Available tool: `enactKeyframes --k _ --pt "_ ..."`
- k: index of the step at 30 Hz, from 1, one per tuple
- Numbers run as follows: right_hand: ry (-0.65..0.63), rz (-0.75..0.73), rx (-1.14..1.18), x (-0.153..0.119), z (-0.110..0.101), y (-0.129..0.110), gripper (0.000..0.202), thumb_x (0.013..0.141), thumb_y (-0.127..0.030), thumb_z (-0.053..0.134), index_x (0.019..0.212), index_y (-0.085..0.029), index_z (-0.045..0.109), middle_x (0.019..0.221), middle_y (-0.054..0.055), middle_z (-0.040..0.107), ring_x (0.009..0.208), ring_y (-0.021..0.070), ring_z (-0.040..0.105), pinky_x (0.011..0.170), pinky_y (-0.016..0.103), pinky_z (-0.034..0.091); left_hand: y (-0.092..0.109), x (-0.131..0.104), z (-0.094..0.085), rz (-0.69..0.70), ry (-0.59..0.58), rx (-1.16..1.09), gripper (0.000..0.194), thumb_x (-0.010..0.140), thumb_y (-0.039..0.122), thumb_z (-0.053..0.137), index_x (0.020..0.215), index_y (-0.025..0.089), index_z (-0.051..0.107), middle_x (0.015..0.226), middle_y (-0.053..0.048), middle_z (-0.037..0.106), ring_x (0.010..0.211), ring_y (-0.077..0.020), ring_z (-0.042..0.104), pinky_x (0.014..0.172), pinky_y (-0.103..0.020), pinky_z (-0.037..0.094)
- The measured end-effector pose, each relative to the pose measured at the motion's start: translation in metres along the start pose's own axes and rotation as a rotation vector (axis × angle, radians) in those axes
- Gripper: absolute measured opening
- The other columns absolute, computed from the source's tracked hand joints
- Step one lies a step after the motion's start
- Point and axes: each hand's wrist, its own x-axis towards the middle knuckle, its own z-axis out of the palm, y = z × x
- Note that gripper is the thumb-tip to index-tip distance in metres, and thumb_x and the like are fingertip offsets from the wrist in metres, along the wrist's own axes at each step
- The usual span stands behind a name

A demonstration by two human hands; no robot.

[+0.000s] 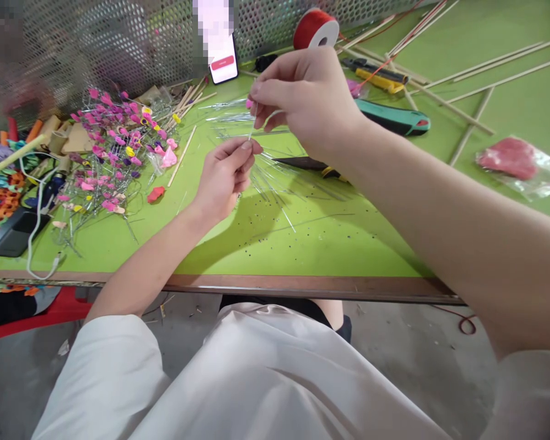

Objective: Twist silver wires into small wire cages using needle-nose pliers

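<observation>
Between my two hands a thin wire [251,129] stands nearly upright above the green table [302,260]. My left hand [227,174] pinches its lower part between thumb and forefinger. Higher up and to the right, my right hand [297,91] is closed on the top of the wire, beside a small pink piece [249,104]. Loose silvery wires [284,214] lie fanned out on the table under my hands. Dark-tipped pliers [300,162] rest below my right wrist, partly hidden by the forearm. Small dark specks are scattered near the front.
At the left sits a pile of wires with pink, purple and yellow tips [114,134], near a power bank [16,232] with a white cable. A phone [223,61] leans at the back. Red ribbon [315,29], a green-handled tool [394,117], wooden sticks [472,125] and a bag [522,165] lie right.
</observation>
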Motion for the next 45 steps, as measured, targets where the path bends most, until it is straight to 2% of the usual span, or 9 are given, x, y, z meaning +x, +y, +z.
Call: enactKeyframes --k 5,8,14,20,25,29,33,38,45 --pt "-0.22 0.0 0.154 0.001 -0.01 0.006 0.027 0.061 -0.041 0.099 0.064 -0.033 0.073 0.076 0.003 0.07 0.069 0.0178 0.062 0.058 0.033 0.05 0.001 0.003 -0.003 -0.063 -0.096 -0.059 0.036 0.109 0.012 0.049 0.075 0.014 0.061 0.054 0.01 0.029 0.04 -0.0002 0.023 0.039 -0.012 0.013" --pt "-0.287 0.032 0.236 0.004 -0.014 0.014 0.03 0.055 -0.039 0.103 0.068 -0.033 0.076 0.074 0.001 0.068 0.07 0.0155 0.061 0.057 0.031 0.049 0.002 0.002 -0.001 -0.08 -0.086 -0.077 0.034 0.109 0.015 0.05 0.077 0.015 0.06 0.055 0.01 0.026 0.039 -0.0001 0.023 0.039 -0.011 0.013" --pt "-0.202 -0.05 0.172 0.005 -0.006 0.023 0.036 0.059 -0.038 0.104 0.068 -0.033 0.07 0.07 -0.001 0.067 0.059 0.0151 0.058 0.058 0.035 0.05 0.005 -0.003 0.001 -0.089 -0.087 -0.053 0.032 0.111 0.017 0.048 0.081 0.016 0.059 0.056 0.011 0.027 0.038 0.0006 0.024 0.039 -0.009 0.017" --pt "-0.26 -0.068 0.206 0.006 -0.005 0.027 0.04 0.067 -0.046 0.101 0.067 -0.031 0.064 0.07 -0.002 0.07 0.055 0.0146 0.059 0.057 0.036 0.048 0.006 -0.003 0.001 -0.074 -0.125 -0.069 0.036 0.111 0.015 0.043 0.079 0.016 0.058 0.056 0.011 0.026 0.038 0.0 0.023 0.039 -0.01 0.016" --pt "-0.225 -0.081 0.119 0.006 -0.006 0.029 0.036 0.078 -0.039 0.098 0.068 -0.031 0.064 0.07 -0.002 0.069 0.058 0.0147 0.061 0.061 0.036 0.05 0.002 0.0 0.001 -0.086 -0.088 -0.072 0.034 0.111 0.019 0.046 0.079 0.016 0.056 0.057 0.01 0.029 0.038 0.0006 0.025 0.04 -0.01 0.016" --pt "-0.233 -0.091 0.084 0.005 -0.004 0.03 0.041 0.074 -0.037 0.1 0.068 -0.032 0.06 0.067 -0.002 0.066 0.058 0.017 0.06 0.058 0.038 0.049 0.002 0.003 0.0 -0.16 -0.104 -0.073 0.043 0.115 0.029 0.037 0.079 0.016 0.058 0.054 0.01 0.029 0.037 -0.0006 0.023 0.038 -0.012 0.015" --pt "-0.17 -0.123 0.064 0.001 0.0 0.028 0.038 0.07 -0.045 0.099 0.068 -0.035 0.063 0.07 -0.002 0.066 0.066 0.0194 0.062 0.066 0.04 0.052 0.003 0.005 -0.002 -0.161 -0.092 -0.08 0.043 0.113 0.025 0.039 0.074 0.017 0.054 0.053 0.01 0.024 0.037 -0.0013 0.02 0.038 -0.013 0.012" --pt "-0.131 -0.04 0.065 -0.002 0.004 0.023 0.035 0.077 -0.062 0.087 0.067 -0.034 0.07 0.072 0.003 0.07 0.062 0.0197 0.056 0.067 0.042 0.051 0.001 0.002 0.001 -0.079 -0.012 -0.037 0.043 0.112 0.024 0.043 0.071 0.018 0.051 0.055 0.011 0.02 0.039 -0.0016 0.016 0.04 -0.014 0.01" --pt "-0.121 0.077 0.202 0.003 -0.002 0.027 0.037 0.076 -0.061 0.089 0.07 -0.031 0.069 0.085 0.005 0.075 0.066 0.0195 0.061 0.064 0.041 0.05 -0.001 -0.002 0.003 0.0 0.055 0.011 0.042 0.11 0.028 0.054 0.07 0.019 0.05 0.055 0.011 0.021 0.043 -0.0028 0.016 0.042 -0.015 0.013"
